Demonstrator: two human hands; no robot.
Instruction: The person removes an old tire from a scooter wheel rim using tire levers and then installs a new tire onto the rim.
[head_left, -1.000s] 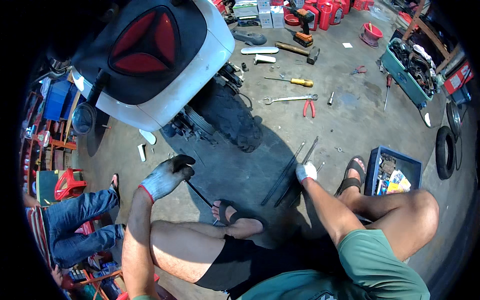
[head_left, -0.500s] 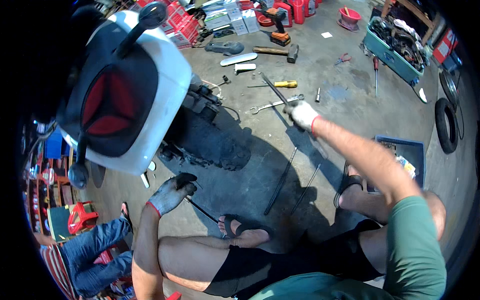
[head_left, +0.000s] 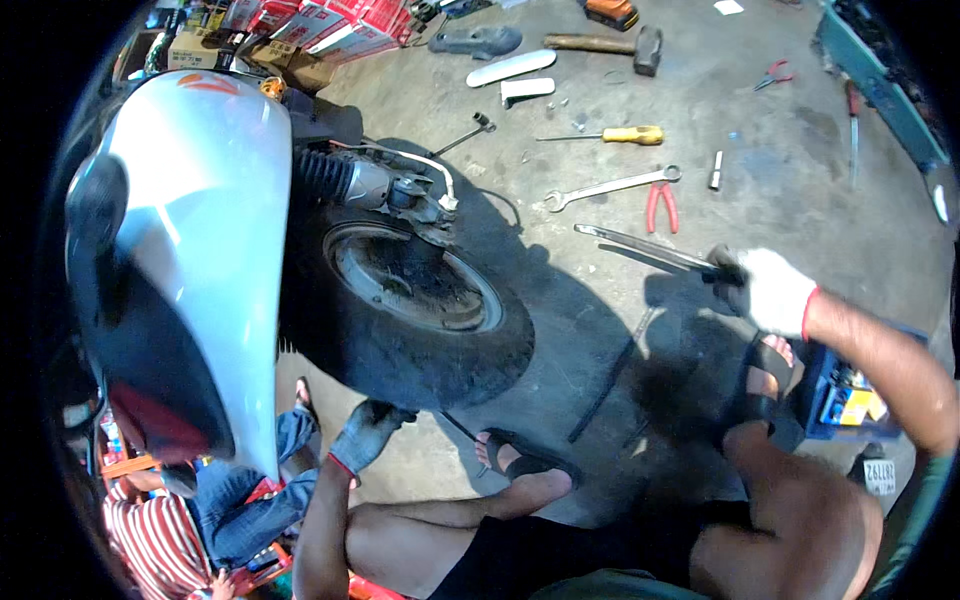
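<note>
My right hand [head_left: 770,290], in a white glove with a dark palm, is closed on the end of a long metal bar [head_left: 640,245] held above the floor. A dark strip beside the bar may be a second bar or its shadow. At the lower edge of the motorbike's tyre [head_left: 450,378] is my left hand [head_left: 368,436], in a grey glove; its dark fingers blend into the tyre, so I cannot tell their grip. A thin black rod [head_left: 457,426] runs from beside the tyre to my sandalled foot. Inside the tyre the rim [head_left: 485,300] shows.
A combination wrench [head_left: 612,188], red-handled pliers [head_left: 662,208], a yellow screwdriver [head_left: 630,135] and a hammer [head_left: 648,50] lie beyond the bar. Another rod [head_left: 612,378] is on the floor between my feet. A blue bin [head_left: 822,408] stands at right; a seated person [head_left: 165,530] is at lower left.
The view has shifted, and the wheel now shows its side and rim. My right hand has come away from the wrench to the right and nearer, uncovering the pliers. My left hand is now at the tyre.
</note>
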